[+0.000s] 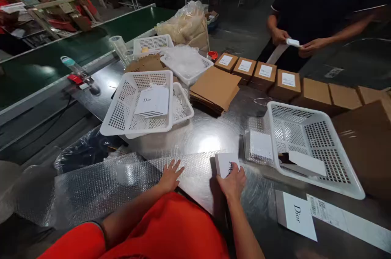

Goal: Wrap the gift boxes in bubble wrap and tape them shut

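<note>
My left hand [171,176] lies flat with spread fingers on a long strip of bubble wrap [128,173] at the table's front edge. With my right hand [233,181] I grip a white Dior box [225,162] at the right end of that strip. Right of it, a bubble-wrapped white box [259,145] rests against a white plastic basket [345,169]. Inside that basket lies a white box [307,163] beside something dark. A white Dior card or box [297,215] sits nearer the front, next to a strip of printed labels [345,220].
Another white basket [122,122] holds several white Dior pieces [154,101]. Flat brown cardboard [214,88] is stacked mid-table. Labelled brown cartons [264,73] line the far edge, where a person [324,14] handles a label. A tape dispenser [80,75] stands left, beside a green conveyor [39,69].
</note>
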Action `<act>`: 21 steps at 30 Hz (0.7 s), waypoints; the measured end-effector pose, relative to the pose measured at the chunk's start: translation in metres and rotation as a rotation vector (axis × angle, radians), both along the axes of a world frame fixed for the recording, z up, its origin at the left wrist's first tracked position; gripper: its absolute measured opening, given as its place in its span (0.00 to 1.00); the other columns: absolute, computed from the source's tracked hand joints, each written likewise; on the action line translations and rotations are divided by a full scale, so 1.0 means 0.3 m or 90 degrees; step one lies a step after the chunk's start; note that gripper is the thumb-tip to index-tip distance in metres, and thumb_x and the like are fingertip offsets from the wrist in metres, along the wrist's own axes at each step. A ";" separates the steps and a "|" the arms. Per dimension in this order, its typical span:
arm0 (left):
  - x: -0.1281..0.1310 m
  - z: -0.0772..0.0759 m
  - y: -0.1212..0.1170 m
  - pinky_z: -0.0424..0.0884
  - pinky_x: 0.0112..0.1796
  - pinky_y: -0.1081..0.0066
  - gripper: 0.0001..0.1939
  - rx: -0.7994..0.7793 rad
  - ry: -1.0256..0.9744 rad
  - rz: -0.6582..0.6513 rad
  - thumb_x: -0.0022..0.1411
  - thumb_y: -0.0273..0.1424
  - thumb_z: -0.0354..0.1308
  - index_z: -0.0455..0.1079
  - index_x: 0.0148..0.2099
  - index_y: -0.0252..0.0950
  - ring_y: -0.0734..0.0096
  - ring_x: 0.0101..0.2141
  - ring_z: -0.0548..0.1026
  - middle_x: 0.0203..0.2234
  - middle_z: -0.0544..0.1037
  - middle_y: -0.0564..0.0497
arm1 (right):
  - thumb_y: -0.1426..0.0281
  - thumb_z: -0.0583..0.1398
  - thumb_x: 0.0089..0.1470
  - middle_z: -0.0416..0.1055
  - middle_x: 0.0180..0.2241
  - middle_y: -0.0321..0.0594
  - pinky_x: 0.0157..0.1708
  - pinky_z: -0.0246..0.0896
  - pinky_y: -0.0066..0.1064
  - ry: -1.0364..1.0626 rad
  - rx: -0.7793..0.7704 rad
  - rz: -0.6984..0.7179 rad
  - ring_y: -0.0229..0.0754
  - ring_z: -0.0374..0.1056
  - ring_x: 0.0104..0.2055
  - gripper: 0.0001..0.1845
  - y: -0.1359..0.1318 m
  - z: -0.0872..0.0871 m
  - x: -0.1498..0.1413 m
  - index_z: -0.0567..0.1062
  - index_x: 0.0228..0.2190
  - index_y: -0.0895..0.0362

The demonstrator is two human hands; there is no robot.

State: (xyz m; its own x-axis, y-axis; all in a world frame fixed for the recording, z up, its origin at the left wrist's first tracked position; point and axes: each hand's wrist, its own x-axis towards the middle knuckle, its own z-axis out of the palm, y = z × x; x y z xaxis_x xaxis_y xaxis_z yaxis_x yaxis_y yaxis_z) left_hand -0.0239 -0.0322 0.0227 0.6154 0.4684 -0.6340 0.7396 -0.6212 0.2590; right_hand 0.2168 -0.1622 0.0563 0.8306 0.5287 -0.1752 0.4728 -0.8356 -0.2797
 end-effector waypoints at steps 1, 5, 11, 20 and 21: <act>-0.002 -0.004 0.001 0.42 0.65 0.36 0.41 -0.006 -0.006 -0.001 0.60 0.26 0.56 0.51 0.73 0.45 0.42 0.72 0.39 0.74 0.40 0.46 | 0.65 0.67 0.43 0.58 0.60 0.63 0.54 0.60 0.50 0.003 -0.007 0.017 0.65 0.60 0.59 0.43 0.027 -0.008 -0.004 0.62 0.59 0.62; -0.012 -0.013 0.000 0.41 0.66 0.35 0.40 -0.008 -0.028 0.004 0.61 0.28 0.57 0.52 0.73 0.46 0.42 0.72 0.39 0.74 0.41 0.47 | 0.63 0.66 0.44 0.58 0.60 0.61 0.53 0.60 0.49 0.018 -0.036 0.065 0.65 0.62 0.58 0.43 0.084 -0.053 -0.007 0.62 0.59 0.60; -0.016 -0.025 -0.002 0.38 0.65 0.34 0.42 -0.044 -0.057 0.022 0.59 0.32 0.60 0.51 0.73 0.45 0.40 0.72 0.37 0.74 0.39 0.47 | 0.59 0.66 0.42 0.59 0.59 0.62 0.50 0.61 0.51 0.003 -0.058 0.090 0.67 0.62 0.57 0.44 0.084 -0.134 0.004 0.62 0.59 0.59; -0.023 -0.029 -0.008 0.36 0.66 0.35 0.42 -0.049 -0.076 0.040 0.59 0.31 0.60 0.51 0.73 0.46 0.42 0.72 0.36 0.74 0.39 0.47 | 0.59 0.68 0.39 0.59 0.59 0.64 0.51 0.60 0.51 0.005 -0.047 0.080 0.68 0.61 0.57 0.45 0.096 -0.109 -0.013 0.63 0.58 0.61; -0.022 -0.027 -0.007 0.36 0.65 0.34 0.43 -0.052 -0.072 0.040 0.58 0.31 0.60 0.51 0.73 0.46 0.41 0.72 0.36 0.74 0.39 0.47 | 0.59 0.68 0.40 0.58 0.59 0.65 0.51 0.60 0.51 0.003 -0.042 0.084 0.68 0.61 0.57 0.45 0.098 -0.109 -0.017 0.63 0.58 0.61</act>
